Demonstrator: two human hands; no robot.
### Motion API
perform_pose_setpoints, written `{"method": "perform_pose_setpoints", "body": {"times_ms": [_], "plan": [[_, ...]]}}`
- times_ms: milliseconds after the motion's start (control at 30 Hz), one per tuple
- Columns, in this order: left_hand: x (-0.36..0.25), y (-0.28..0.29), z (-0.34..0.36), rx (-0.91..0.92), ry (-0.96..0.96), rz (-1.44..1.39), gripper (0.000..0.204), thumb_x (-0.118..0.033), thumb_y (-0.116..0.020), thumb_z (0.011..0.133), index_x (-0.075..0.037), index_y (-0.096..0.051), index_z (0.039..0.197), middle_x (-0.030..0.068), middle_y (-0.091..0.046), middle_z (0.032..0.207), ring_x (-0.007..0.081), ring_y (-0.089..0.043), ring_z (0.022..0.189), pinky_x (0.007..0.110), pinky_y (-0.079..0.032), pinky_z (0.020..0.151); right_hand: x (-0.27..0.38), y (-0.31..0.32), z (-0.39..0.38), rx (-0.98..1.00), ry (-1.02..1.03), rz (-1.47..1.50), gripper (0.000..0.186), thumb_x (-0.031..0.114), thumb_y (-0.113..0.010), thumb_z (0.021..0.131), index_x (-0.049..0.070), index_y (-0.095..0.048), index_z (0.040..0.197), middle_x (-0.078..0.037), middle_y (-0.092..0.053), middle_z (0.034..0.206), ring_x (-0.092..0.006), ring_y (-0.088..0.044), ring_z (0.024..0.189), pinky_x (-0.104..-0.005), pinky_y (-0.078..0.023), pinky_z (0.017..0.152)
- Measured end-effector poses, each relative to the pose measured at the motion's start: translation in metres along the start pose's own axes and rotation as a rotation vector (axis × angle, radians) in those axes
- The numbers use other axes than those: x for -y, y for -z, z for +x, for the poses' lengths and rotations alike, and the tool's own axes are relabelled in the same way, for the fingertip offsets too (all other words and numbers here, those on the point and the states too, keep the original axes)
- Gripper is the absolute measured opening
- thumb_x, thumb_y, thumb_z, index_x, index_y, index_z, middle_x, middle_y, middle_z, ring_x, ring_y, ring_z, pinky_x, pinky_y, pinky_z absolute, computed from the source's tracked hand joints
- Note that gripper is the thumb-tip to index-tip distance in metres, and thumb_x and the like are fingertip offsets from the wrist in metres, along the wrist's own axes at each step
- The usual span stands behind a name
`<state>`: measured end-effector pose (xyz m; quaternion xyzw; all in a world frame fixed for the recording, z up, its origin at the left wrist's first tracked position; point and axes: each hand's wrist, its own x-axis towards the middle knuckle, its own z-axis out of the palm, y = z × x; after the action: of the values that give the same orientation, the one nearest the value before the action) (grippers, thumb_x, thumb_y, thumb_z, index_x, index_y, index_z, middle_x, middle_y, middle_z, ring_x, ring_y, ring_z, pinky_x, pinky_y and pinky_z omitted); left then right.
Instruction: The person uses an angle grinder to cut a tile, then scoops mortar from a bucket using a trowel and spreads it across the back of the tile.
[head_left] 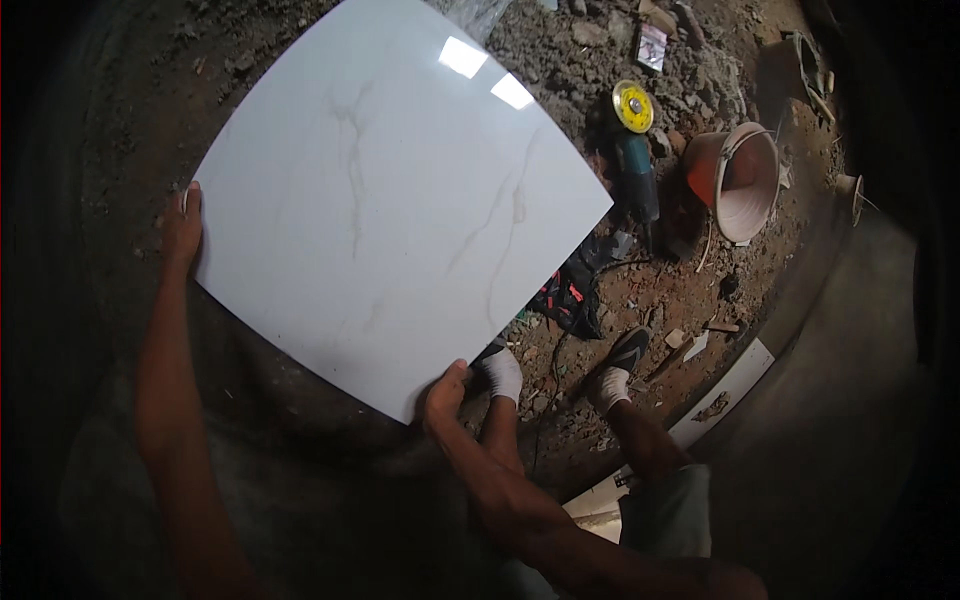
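Probably heavy, slick, brittle: marble-look tile (390,190), upper centre-left; best held by edges, where left hand (182,230), right hand (444,396) grip.

Grinder (636,160) on dirt ground (655,300), right of tile (375,200); bucket (706,168) right of grinder.
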<state>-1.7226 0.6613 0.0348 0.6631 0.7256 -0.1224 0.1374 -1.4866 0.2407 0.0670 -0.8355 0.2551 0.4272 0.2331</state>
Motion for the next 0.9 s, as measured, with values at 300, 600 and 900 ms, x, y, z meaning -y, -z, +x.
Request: {"method": "perform_pose_setpoints", "body": {"times_ms": [300, 600, 900], "plan": [[0.006, -0.122, -0.210, -0.184, 0.254, -0.257, 0.074, -0.046, -0.063, 0.090, -0.004, -0.037, 0.145, 0.0263, -0.039, 0.144, 0.0425, -0.039, 0.133, 0.051, -0.034, 0.109, -0.062, -0.051, 0.062, 0.055, -0.002, -0.194, 0.066, 0.047, -0.027, 0.103, -0.008, -0.056, 0.126, -0.026, -0.058, 0.129, -0.0369, -0.054, 0.121, -0.0399, -0.038, 0.105], [-0.070, -0.171, -0.346, 0.062, 0.465, -0.404, 0.039, -0.005, -0.065, 0.081, 0.002, -0.052, 0.117, 0.0172, -0.057, 0.105, 0.0226, -0.058, 0.088, 0.037, -0.048, 0.080, -0.050, -0.036, 0.064, 0.269, 0.133, -0.392, 0.066, 0.047, -0.026, 0.103, -0.008, -0.054, 0.128, -0.027, -0.060, 0.123, -0.0412, -0.057, 0.117, -0.0451, -0.042, 0.100], [-0.286, -0.158, -0.456, 0.963, -0.712, 0.333, 0.026, -0.016, -0.057, 0.087, -0.001, -0.072, 0.102, 0.0109, -0.070, 0.095, 0.0332, -0.066, 0.087, 0.053, -0.049, 0.067, 0.152, 0.110, 0.118, 0.975, 0.739, -0.289, 0.026, 0.025, -0.062, 0.090, 0.003, -0.068, 0.101, -0.020, -0.069, 0.097, -0.0285, -0.068, 0.084, -0.0394, -0.052, 0.084]]}}
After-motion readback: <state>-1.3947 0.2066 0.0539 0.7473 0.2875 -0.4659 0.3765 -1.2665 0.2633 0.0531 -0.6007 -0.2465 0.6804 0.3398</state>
